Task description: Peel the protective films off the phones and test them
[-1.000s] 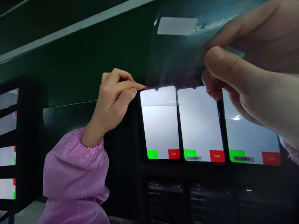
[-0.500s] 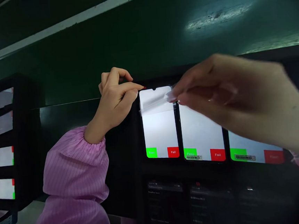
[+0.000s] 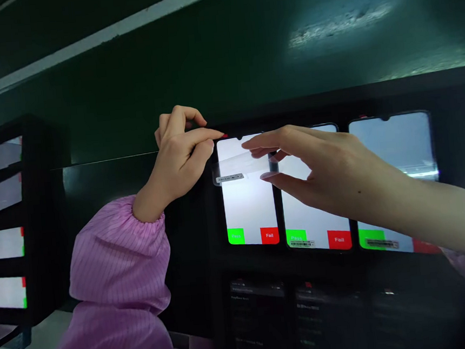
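Observation:
My left hand has its index fingertip on a small red spot by the top left corner of a lit smartphone. Its thumb lies just apart from that finger; the other fingers are loosely bent. A clear film with a barcode label lies slantwise across the upper screen, sticking out past the left edge. My right hand hovers over the film and the middle phone, thumb and fingers apart. Whether its fingertips touch the film I cannot tell.
A third lit phone sits right, partly under my forearm. Dim phones stand in the row below, in the black tray. Another black holder with several lit phones is at far left, on the green table.
My right hand has let go of the film and spread its fingers. The film now lies across the left phone with its barcode label showing. My left hand has hardly moved.

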Demonstrator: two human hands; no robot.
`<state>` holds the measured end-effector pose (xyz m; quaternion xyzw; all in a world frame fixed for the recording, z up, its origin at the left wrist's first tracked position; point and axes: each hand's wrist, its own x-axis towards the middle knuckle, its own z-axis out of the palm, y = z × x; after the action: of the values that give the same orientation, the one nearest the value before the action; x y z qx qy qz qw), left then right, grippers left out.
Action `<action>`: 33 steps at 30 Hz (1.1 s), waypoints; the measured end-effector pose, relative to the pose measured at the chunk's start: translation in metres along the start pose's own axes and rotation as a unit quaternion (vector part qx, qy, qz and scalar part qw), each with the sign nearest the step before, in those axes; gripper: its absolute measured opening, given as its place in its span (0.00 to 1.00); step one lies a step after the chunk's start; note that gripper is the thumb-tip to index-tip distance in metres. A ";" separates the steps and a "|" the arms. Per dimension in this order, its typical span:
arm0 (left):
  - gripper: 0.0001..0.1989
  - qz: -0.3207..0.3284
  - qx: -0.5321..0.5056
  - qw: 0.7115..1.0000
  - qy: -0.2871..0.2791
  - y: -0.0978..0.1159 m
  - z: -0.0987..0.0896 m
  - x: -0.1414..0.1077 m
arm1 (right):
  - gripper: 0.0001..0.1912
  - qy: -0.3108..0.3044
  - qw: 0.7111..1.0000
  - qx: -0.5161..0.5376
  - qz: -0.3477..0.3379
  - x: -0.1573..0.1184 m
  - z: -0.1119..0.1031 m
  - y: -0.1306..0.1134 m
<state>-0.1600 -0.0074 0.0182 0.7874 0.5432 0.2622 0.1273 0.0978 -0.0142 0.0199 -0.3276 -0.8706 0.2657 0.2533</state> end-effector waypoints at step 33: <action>0.28 0.066 -0.001 0.997 -0.040 0.065 -0.015 -0.174 | 0.21 -0.025 0.965 -0.256 -0.050 -0.121 -0.021 -0.051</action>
<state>-0.1642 -0.1931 0.0143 0.8314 0.4840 0.2388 0.1323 0.1685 -0.1259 0.0349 -0.3307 -0.9310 0.0286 0.1520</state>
